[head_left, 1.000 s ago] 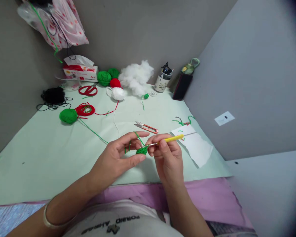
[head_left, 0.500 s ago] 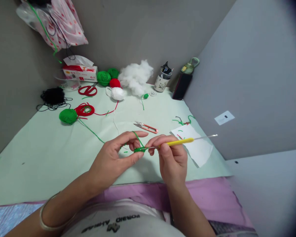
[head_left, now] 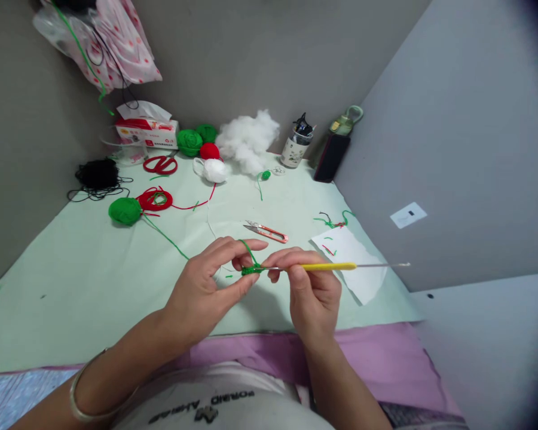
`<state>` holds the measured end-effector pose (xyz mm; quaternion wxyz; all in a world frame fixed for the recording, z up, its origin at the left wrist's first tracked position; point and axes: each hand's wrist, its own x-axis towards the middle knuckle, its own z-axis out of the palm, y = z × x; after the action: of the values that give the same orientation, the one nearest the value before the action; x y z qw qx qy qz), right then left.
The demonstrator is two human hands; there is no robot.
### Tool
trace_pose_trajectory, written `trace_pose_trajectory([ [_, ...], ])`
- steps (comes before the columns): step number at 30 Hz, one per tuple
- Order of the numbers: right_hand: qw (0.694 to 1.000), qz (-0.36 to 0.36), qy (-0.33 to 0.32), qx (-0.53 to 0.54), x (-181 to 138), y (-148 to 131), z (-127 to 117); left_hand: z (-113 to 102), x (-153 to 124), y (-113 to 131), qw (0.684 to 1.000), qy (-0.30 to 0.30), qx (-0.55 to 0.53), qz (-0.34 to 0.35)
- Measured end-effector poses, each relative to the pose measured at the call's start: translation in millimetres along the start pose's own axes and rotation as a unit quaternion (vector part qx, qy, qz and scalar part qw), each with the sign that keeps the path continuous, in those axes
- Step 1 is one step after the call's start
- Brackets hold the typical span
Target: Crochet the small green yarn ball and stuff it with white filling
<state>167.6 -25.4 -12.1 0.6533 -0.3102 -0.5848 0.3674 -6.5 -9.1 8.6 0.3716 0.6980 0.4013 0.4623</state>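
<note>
My left hand (head_left: 208, 283) pinches a small green crochet piece (head_left: 251, 270) between thumb and fingers, with green yarn looped over the raised forefinger. That strand runs back across the table to a green yarn ball (head_left: 124, 210). My right hand (head_left: 305, 283) grips a yellow-handled crochet hook (head_left: 329, 266), held level, its tip at the green piece and its metal tail pointing right. Both hands hover over the near middle of the pale green table (head_left: 72, 263).
Orange thread snips (head_left: 266, 230) lie just beyond my hands, and a white paper sheet (head_left: 354, 263) with yarn scraps lies to the right. Farther back are red scissors (head_left: 160, 164), black yarn (head_left: 96, 174), red, green and white yarn balls, white stuffing (head_left: 247, 140), a tissue box, a jar and a bottle.
The hook has swung from pointing up-right to lying level, and my right hand slid a little right. The green piece has turned edge-on between my left fingers.
</note>
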Motion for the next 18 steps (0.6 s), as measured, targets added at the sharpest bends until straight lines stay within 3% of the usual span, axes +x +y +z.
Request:
trace_pose_trajectory([
  [4, 0.99, -0.073, -0.04, -0.112, -1.6, -6.4, 0.2, 0.0, -1.3, -0.6, 0.993, 0.021, 0.077, 0.084],
  [7, 0.963, -0.146, -0.095, -0.206, -3.5, -9.9, -0.6, -0.1, -1.8, 0.2, 0.987, 0.035, 0.104, 0.121],
  [9, 0.953, -0.179, -0.097, -0.224, -5.3, -10.1, -0.5, -0.4, -2.3, 1.6, 0.992, 0.034, 0.084, 0.092],
  [11, 0.965, -0.17, -0.068, -0.189, -6.6, -8.6, 0.6, -1.2, -3.1, 2.7, 0.999, 0.023, 0.03, 0.027],
  [15, 0.995, -0.08, 0.001, -0.061, -5.5, -3.9, 4.0, -4.6, -4.0, 0.8, 0.991, -0.023, -0.092, -0.09],
  [18, 0.999, -0.014, 0.02, 0.027, -2.4, -0.9, 4.7, -7.1, -3.0, -3.2, 0.98, -0.048, -0.145, -0.127],
])
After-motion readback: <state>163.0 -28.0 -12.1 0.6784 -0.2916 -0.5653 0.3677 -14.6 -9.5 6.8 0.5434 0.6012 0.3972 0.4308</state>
